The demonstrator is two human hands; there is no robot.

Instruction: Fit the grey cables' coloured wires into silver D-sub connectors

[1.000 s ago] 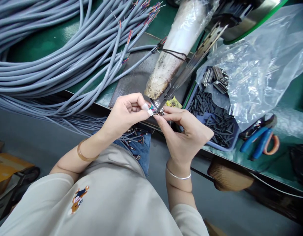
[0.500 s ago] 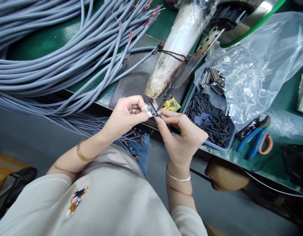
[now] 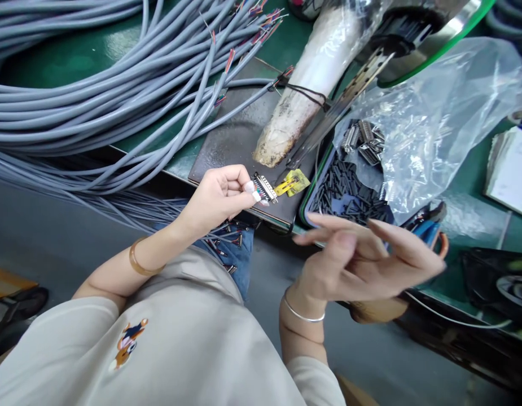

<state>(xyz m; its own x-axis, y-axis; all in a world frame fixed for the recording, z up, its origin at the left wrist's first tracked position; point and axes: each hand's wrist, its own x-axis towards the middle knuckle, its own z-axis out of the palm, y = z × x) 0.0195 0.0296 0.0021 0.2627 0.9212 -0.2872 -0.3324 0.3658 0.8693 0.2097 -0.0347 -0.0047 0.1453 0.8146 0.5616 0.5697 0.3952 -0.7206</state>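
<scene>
in our left hand point(image 3: 220, 194) we are pinching a silver, rectangular metal connector point(image 3: 266, 188) by a flat, dark grey plate point(image 3: 229, 138); our right hand point(image 3: 364, 259) is hovering, loosely spread, near a blue plastic tray point(image 3: 343, 204).

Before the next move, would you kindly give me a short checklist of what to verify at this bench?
1. Left hand has the connector: ok, pinched at its wired side.
2. Right hand free: ok, fingers spread and nothing seen in it, though it is blurred.
3. Wires seated on every pin: cannot tell, too small and partly covered by fingertips.
4. Pliers fully in view: not ok, the right hand partly hides them.
5. Black tubes contained: ok, the visible ones lie in the tray, partly under the plastic bag.
</scene>
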